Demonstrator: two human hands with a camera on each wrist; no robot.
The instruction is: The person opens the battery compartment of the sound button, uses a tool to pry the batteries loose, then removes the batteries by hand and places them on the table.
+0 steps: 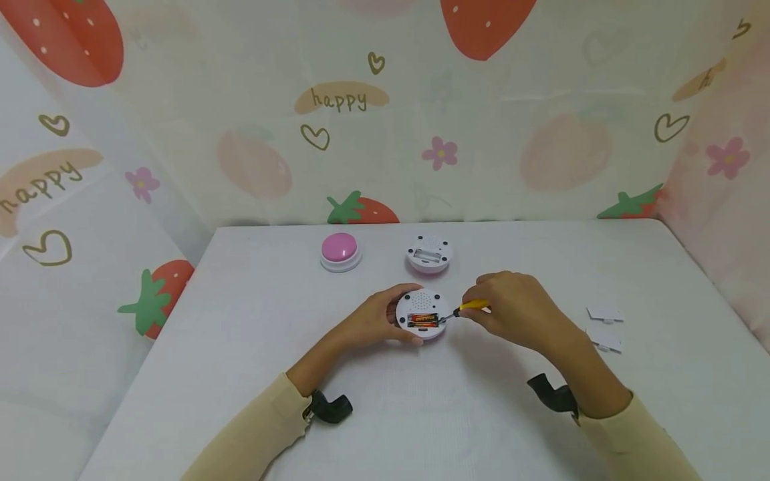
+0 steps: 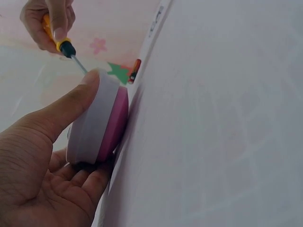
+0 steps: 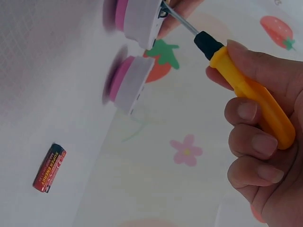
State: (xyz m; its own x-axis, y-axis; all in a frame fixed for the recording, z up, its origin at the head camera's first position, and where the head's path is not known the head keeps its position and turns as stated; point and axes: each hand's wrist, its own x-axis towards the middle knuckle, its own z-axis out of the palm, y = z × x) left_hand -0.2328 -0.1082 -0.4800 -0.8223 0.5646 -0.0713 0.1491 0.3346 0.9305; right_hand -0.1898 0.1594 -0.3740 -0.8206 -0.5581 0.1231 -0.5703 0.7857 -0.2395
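Observation:
In the head view my left hand (image 1: 373,321) grips a round push button (image 1: 422,298) turned upside down, its white base up, with red batteries (image 1: 423,321) in the open compartment. The left wrist view shows its pink cap (image 2: 113,125) facing the table and my thumb across the white side. My right hand (image 1: 511,307) holds a screwdriver (image 1: 475,304) by its yellow handle. In the right wrist view the fingers curl around that handle (image 3: 258,99), and the metal shaft (image 3: 182,19) reaches the base. Its tip meets the right end of the battery compartment.
Behind stand an upright pink button (image 1: 339,248) and another upside-down button (image 1: 428,255) with a bare compartment. Two small white covers (image 1: 605,314) lie at the right. A loose red battery (image 3: 49,168) lies on the white table (image 1: 240,401), seen in the right wrist view.

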